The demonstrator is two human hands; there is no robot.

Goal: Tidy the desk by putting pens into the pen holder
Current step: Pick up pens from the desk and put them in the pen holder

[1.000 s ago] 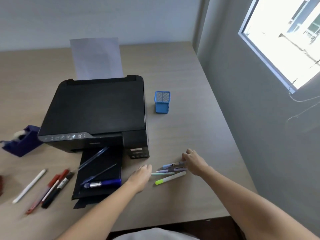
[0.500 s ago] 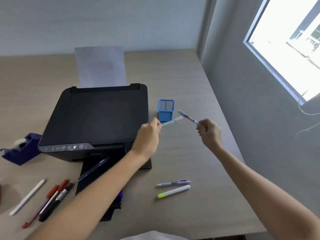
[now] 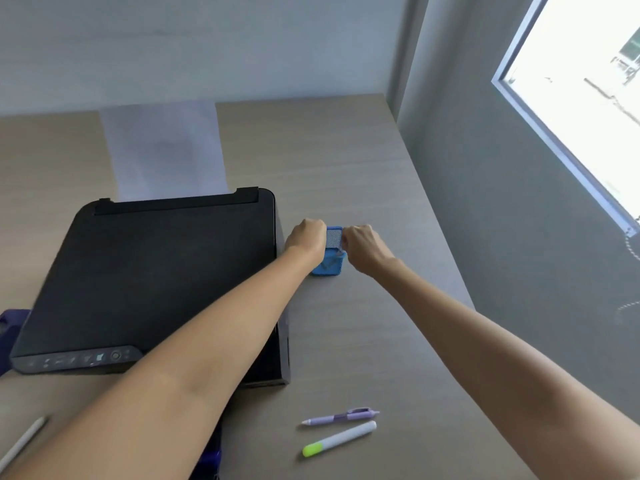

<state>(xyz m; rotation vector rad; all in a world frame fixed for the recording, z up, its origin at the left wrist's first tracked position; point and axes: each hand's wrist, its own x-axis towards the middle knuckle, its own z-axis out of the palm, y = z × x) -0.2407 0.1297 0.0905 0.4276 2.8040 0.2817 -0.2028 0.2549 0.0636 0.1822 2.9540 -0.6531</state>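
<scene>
The blue mesh pen holder point(image 3: 331, 266) stands on the desk just right of the printer, and both my hands are at its rim. My left hand point(image 3: 306, 239) is curled over the left side; whatever it holds is hidden. My right hand point(image 3: 363, 249) pinches the top of a pen point(image 3: 340, 251) that reaches down into the holder. Pen shafts show faintly through the mesh. A purple pen point(image 3: 341, 416) and a white highlighter with a green cap point(image 3: 338, 442) lie on the desk nearer to me. A white pen point(image 3: 21, 445) lies at the bottom left.
A black printer point(image 3: 156, 278) with a sheet of paper point(image 3: 166, 150) in its rear feed fills the left of the desk point(image 3: 346, 161). A purple tape dispenser point(image 3: 10, 322) peeks out at its left. A grey wall with a window borders the desk's right edge.
Both hands have carried their pens from above the desk to the holder's rim, and the pens now point down into it. My view has moved closer and tilted.
</scene>
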